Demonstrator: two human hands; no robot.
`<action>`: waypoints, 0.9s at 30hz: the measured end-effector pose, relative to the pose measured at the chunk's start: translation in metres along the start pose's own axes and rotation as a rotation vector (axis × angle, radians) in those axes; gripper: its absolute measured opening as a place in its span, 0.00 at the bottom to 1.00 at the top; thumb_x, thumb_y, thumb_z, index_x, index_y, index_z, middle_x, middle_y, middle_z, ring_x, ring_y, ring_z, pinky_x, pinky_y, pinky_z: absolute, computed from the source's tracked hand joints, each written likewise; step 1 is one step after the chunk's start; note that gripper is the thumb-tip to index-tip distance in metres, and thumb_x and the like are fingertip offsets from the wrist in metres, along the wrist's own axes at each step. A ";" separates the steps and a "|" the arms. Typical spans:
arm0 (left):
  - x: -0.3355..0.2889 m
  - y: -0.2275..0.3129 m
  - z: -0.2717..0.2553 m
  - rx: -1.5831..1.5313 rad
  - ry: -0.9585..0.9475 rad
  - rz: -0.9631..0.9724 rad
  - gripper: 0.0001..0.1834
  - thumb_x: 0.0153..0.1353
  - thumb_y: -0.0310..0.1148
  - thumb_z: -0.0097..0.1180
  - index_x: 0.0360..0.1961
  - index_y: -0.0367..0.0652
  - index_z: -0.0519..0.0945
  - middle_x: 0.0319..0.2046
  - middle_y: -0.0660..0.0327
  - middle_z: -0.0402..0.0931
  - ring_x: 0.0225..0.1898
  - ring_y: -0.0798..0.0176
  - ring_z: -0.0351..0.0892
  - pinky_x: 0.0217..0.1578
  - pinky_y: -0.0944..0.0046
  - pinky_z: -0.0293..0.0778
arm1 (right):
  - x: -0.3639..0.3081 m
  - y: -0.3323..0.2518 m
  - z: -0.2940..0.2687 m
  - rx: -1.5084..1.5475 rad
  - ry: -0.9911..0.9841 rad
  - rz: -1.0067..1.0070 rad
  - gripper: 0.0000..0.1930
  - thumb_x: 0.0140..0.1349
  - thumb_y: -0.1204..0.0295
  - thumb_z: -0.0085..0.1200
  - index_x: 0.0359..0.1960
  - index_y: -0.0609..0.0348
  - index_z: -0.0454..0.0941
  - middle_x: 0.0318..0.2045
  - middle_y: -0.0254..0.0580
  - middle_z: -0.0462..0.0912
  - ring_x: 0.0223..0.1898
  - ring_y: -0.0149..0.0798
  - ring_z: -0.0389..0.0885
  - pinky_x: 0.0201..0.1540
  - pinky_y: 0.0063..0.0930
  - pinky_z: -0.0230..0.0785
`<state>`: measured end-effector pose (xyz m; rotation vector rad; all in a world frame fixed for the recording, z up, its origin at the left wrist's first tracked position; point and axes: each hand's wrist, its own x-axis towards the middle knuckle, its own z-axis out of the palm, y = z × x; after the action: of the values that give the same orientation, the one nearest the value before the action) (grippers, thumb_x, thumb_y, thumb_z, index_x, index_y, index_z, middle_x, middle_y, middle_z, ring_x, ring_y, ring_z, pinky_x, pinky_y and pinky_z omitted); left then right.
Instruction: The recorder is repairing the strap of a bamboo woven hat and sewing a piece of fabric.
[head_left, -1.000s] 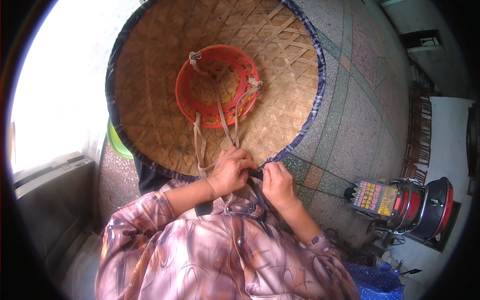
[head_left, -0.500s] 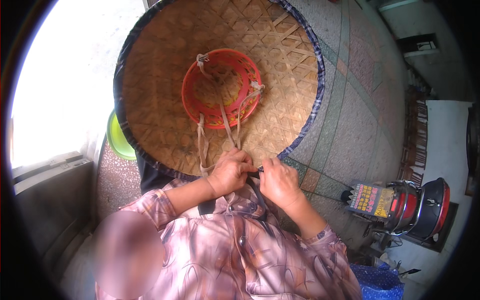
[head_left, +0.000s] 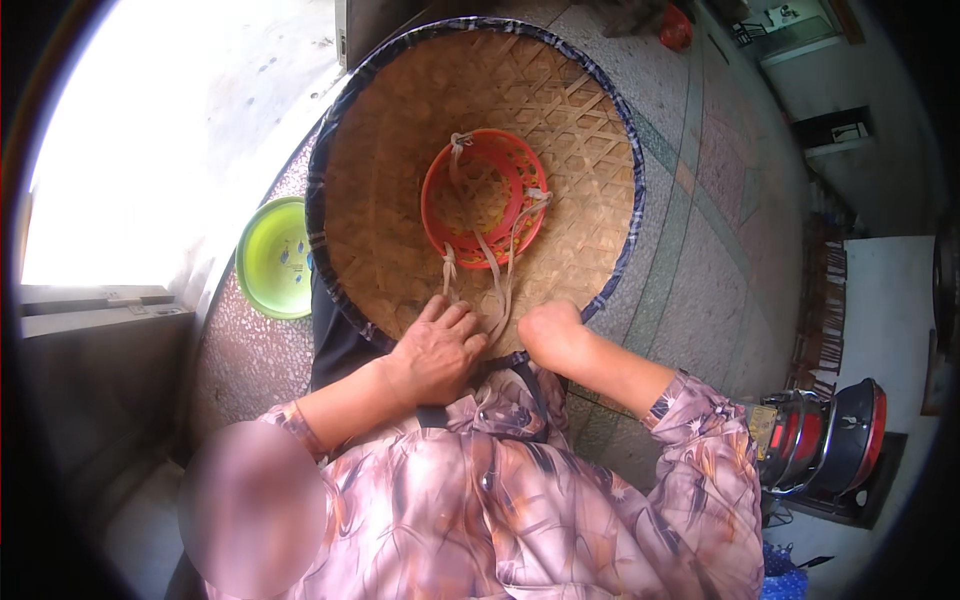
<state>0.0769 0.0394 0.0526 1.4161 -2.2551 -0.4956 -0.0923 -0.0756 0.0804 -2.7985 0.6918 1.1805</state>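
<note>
A large round woven bamboo basket [head_left: 585, 150], its rim bound in dark blue checked cloth, faces me with its hollow side. Inside it sits a small red plastic basket [head_left: 432, 215], with pale cloth strips [head_left: 500, 295] tied to its edge and trailing toward me. My left hand [head_left: 438, 345] is closed on the near rim, knuckles up and fingers bent over the inner face beside the strips. Also closed, my right hand [head_left: 550, 330] is just to its right over the near rim. Its wrist is bent and its fingertips are turned out of sight; whatever they pinch is hidden.
A green plastic basin [head_left: 262, 258] stands on the speckled floor to the left, beside a bright doorway. On the right is a parked motorbike [head_left: 815, 435] with a red tail light. A red bag [head_left: 676, 28] lies at the far right.
My right hand has moved up and away from the left, its forearm swinging outward. The bamboo basket now shows whole and smaller, and more of the green basin is visible.
</note>
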 end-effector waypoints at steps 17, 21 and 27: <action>-0.030 -0.029 0.001 0.073 -0.022 -0.011 0.23 0.40 0.39 0.63 0.41 0.45 0.80 0.50 0.57 0.71 0.57 0.55 0.64 0.56 0.52 0.60 | -0.005 0.000 0.021 0.123 0.217 0.153 0.06 0.45 0.71 0.52 0.21 0.59 0.80 0.24 0.49 0.82 0.30 0.48 0.83 0.30 0.39 0.75; -0.031 -0.031 0.003 0.065 -0.010 -0.008 0.23 0.40 0.39 0.63 0.41 0.44 0.80 0.50 0.57 0.71 0.57 0.55 0.64 0.56 0.52 0.60 | -0.007 0.016 0.020 0.213 0.332 0.172 0.06 0.47 0.72 0.51 0.21 0.60 0.79 0.23 0.52 0.81 0.28 0.51 0.82 0.31 0.42 0.74; -0.031 -0.031 0.007 0.078 0.015 0.001 0.24 0.39 0.38 0.63 0.42 0.45 0.79 0.49 0.57 0.71 0.57 0.54 0.64 0.56 0.52 0.60 | -0.031 0.022 0.027 0.298 0.362 0.176 0.05 0.47 0.74 0.51 0.23 0.61 0.78 0.22 0.55 0.80 0.26 0.53 0.82 0.30 0.43 0.74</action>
<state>0.1089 0.0546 0.0259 1.4513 -2.2858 -0.3999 -0.1382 -0.0781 0.0859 -2.7548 1.0564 0.5243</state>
